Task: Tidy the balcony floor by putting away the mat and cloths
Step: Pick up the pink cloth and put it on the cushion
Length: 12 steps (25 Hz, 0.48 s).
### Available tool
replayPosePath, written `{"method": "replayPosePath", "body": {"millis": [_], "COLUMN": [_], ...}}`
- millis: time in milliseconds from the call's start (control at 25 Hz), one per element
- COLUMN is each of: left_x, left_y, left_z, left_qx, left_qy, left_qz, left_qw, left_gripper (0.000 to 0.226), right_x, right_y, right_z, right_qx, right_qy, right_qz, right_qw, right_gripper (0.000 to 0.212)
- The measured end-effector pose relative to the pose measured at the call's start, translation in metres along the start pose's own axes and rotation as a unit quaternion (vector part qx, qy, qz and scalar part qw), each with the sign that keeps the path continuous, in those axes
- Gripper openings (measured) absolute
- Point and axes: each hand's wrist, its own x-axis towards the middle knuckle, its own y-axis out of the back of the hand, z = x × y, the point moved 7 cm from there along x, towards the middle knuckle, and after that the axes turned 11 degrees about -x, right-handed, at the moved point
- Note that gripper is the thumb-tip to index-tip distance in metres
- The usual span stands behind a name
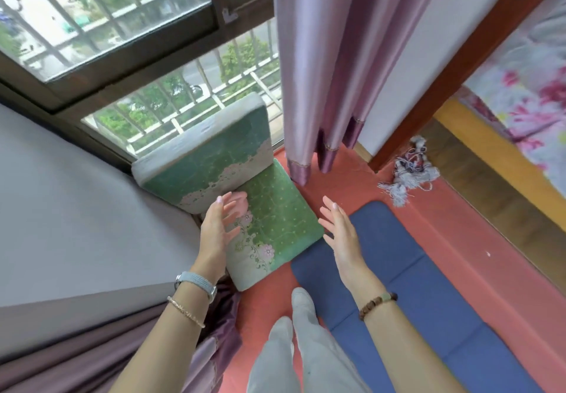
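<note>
Two splayed, empty, left hand point(218, 228) over green cushion point(277, 215), right hand point(340, 231) by blue mat point(428, 300)

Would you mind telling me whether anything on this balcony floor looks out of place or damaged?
Yes: a tangled tasselled fabric bundle lies loose on the red floor by the door frame, and the propped green cushion has pale worn patches.

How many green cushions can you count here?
2. The upright cushion leans against the window; the flat cushion lies on the floor in front, beside the blue mat. Others could be hidden.
</note>
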Motion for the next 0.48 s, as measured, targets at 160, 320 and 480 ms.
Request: {"method": "replayPosePath", "body": {"millis": [160, 320, 480], "left_x": [-0.013, -0.035, -0.072], "left_y": [-0.042, -0.081, -0.108], "left_z": [0.004, 0.004, -0.001], "left_qx": [0.031, 0.058, 0.072], "left_qy": [0.018, 0.021, 0.017], "left_qz": [-0.072, -0.164, -0.233], "left_qw": [0.997, 0.985, 0.970], "left_gripper": [0.043, 0.045, 0.046], "right_x": [-0.038, -0.080, -0.125], "right_y": [0.050, 0.095, 0.125], "right_z": [0.002, 0.018, 0.040], "right_qx": [0.052, 0.118, 0.168], "right_qy": [0.006, 0.006, 0.011], "right_qz": [0.070, 0.139, 0.199], "right_qw": [0.996, 0.983, 0.965], "right_gripper": [0.041, 0.046, 0.050]}}
